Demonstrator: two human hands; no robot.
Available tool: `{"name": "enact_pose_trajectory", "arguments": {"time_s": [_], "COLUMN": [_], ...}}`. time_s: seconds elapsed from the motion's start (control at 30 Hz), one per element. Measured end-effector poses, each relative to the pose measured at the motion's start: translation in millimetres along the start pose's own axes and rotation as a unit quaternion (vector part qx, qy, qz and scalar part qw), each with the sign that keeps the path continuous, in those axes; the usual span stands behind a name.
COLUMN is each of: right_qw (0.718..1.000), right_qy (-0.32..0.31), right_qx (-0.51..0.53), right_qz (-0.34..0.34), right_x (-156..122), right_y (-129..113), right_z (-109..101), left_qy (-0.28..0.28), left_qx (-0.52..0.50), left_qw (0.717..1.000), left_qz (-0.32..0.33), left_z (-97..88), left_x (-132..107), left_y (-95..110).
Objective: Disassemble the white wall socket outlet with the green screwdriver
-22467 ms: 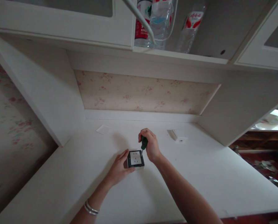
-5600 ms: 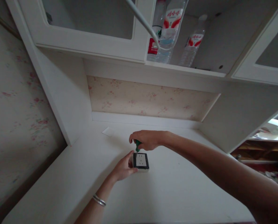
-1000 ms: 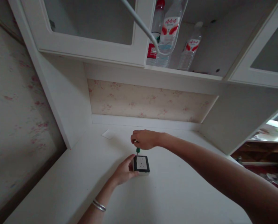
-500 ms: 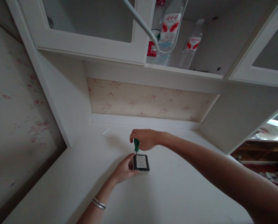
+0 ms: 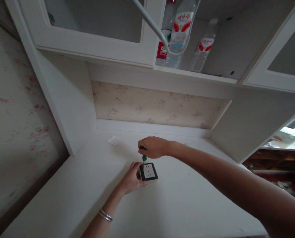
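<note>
A wall socket (image 5: 148, 171) with a white face and a dark frame sits on a pale box on the white counter. My left hand (image 5: 133, 178) grips its left side, fingers at the back corner and thumb along the front edge. My right hand (image 5: 152, 147) is closed round the green handle of a screwdriver (image 5: 144, 158), held upright over the socket. The screwdriver's shaft points down to the left side of the dark frame; the exact contact of its tip is too small to make out.
A flat white plate (image 5: 114, 140) lies on the counter (image 5: 187, 201) behind my hands. Overhead is a cabinet with a glazed door (image 5: 95, 49) and an open bay holding plastic bottles (image 5: 182, 29). Side panels (image 5: 65, 99) bound the counter; a pale rod (image 5: 152, 24) hangs in front.
My right hand has turned on the screwdriver, and its fingers now cover more of the handle. The socket has rotated slightly under it. My left hand keeps its grip.
</note>
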State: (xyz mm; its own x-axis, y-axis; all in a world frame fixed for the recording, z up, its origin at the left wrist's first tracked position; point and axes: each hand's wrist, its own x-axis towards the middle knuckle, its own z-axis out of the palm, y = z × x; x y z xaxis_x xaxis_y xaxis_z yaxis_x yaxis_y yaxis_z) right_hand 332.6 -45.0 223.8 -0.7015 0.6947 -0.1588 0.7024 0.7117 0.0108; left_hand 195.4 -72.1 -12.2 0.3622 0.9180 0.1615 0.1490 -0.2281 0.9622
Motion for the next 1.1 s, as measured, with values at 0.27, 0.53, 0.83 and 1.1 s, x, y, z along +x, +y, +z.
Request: {"name": "enact_pose_trajectory", "arguments": {"time_s": [0.27,0.53,0.83,1.1], "right_qw": [0.999,0.998,0.996,0.998], "right_qy": [-0.024,-0.019,-0.029,0.018], "right_qx": [0.016,0.024,0.013,0.036], "right_qz": [-0.012,-0.062,-0.084,-0.049], "right_x": [-1.2,-5.6,-6.7,-22.8], "right_y": [-2.2,-1.7,-4.0,1.8], "right_z": [-2.1,-3.4,-5.4,-24.1], "left_qy": [0.025,0.05,0.058,0.072], "left_qx": [0.029,0.057,0.045,0.05], "left_qw": [0.999,0.997,0.997,0.996], "left_qz": [0.014,0.027,0.022,0.022], "left_z": [1.9,1.5,3.6,2.5], "left_x": [-1.3,0.7,1.7,2.0], "left_y": [4.9,11.0,8.4,17.8]}}
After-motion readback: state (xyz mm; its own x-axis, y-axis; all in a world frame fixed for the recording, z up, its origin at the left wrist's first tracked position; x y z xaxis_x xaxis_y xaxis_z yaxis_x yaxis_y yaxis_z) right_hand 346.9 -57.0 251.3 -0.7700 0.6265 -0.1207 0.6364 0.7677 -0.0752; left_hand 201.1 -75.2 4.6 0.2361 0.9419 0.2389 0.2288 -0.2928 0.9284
